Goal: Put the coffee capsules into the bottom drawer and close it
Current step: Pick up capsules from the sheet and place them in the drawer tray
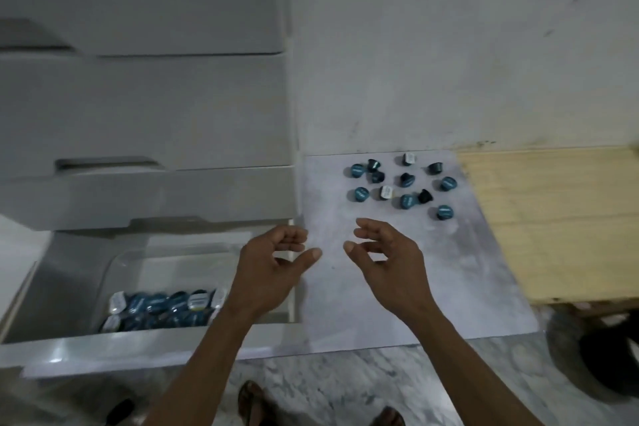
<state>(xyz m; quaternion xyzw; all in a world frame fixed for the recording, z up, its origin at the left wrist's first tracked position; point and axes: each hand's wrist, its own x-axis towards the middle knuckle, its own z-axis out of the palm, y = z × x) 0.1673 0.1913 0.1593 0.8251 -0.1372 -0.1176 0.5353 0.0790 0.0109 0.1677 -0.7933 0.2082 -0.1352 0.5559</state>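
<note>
Several teal and dark coffee capsules (403, 185) lie scattered on a grey mat (449, 287) on the floor, beside the wall. To the left, the bottom drawer (86, 349) of a white unit stands pulled out, with a heap of capsules (162, 309) at its front. My left hand (273, 273) hovers over the drawer's right edge, fingers apart and empty. My right hand (383, 259) hangs over the mat just short of the loose capsules, also open and holding nothing.
Two shut drawers (145, 114) sit above the open one. A pale wooden board (560, 221) lies right of the mat. A dark round object (601, 360) sits at the right edge. My sandalled feet (252, 401) rest on marble floor.
</note>
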